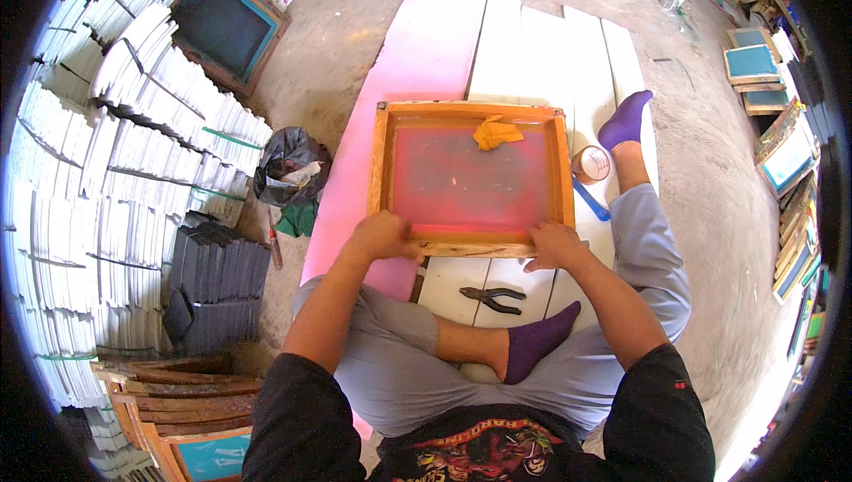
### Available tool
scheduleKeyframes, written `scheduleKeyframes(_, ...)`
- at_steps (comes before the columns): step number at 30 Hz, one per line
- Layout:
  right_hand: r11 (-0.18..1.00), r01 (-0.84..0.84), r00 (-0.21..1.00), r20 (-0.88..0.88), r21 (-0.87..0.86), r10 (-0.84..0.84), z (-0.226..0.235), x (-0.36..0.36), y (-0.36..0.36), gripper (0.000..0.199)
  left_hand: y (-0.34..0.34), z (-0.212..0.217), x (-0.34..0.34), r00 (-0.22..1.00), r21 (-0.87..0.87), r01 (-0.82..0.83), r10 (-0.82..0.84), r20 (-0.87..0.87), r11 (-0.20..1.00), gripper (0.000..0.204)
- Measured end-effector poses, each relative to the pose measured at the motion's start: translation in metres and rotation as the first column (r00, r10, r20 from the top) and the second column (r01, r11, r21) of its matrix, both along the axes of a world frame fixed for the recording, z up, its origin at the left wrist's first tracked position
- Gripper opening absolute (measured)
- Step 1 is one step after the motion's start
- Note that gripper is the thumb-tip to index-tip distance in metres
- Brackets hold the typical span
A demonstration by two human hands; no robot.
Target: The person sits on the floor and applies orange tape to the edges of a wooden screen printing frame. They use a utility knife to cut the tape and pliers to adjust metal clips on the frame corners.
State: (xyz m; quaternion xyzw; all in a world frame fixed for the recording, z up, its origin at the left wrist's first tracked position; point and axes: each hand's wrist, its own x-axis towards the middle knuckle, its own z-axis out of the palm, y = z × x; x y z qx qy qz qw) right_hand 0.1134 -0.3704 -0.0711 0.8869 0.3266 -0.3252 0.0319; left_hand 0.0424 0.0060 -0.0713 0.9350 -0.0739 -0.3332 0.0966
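Observation:
A wooden screen-printing frame (475, 249) with a pinkish-red, grey-centred mesh (479, 182) lies on the white boards before me. My left hand (385, 235) is closed on its near left corner, with fingers over the rail. At the near right corner my right hand (556, 245) grips the wood, its thumb pointing down along the near side. A crumpled orange-yellow cloth (497, 132) rests on the mesh toward the far right. Between the frame and my purple-socked foot are dark-handled pliers (493, 298). The undersides of both hands' fingers are partly hidden.
Right of the frame sit a brown tape roll (591, 164) and a blue strip-like tool (592, 201). Bundled white paper stacks (133, 180) line the left, near a black plastic bag (291, 165). More screen frames (753, 67) lean at far right.

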Motion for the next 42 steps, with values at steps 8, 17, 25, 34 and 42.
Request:
scheduleKeyframes(8, 0.996, -0.025, 0.999, -0.04, 0.087, 0.029, -0.014, -0.007, 0.06, 0.069, 0.042, -0.027, 0.003, 0.562, -0.27, -0.733, 0.78, 0.276, 0.624, 0.042)
scheduleKeyframes(17, 0.944, 0.009, 0.995, -0.1, 0.329, 0.025, -0.02, -0.037, 0.189, 0.061, 0.057, -0.027, 0.027, 0.653, -0.211, -0.729, 0.754, 0.072, 0.651, 0.045)
scheduleKeyframes(25, 0.951, 0.05, 0.982, -0.191, 0.306, 0.01, -0.021, -0.038, 0.263, 0.068, 0.061, -0.014, 0.03, 0.638, -0.215, -0.751, 0.77, 0.007, 0.624, 0.049)
scheduleKeyframes(34, 0.858, 0.179, 0.966, -0.249, 0.482, -0.062, -0.033, -0.049, 0.271, 0.064, 0.061, -0.011, 0.032, 0.645, -0.222, -0.747, 0.764, -0.011, 0.627, 0.049)
scheduleKeyframes(42, 0.89, 0.129, 0.991, -0.081, 0.437, -0.104, -0.029, -0.075, 0.274, 0.056, 0.059, -0.013, 0.031, 0.662, -0.27, -0.717, 0.749, 0.025, 0.643, 0.054)
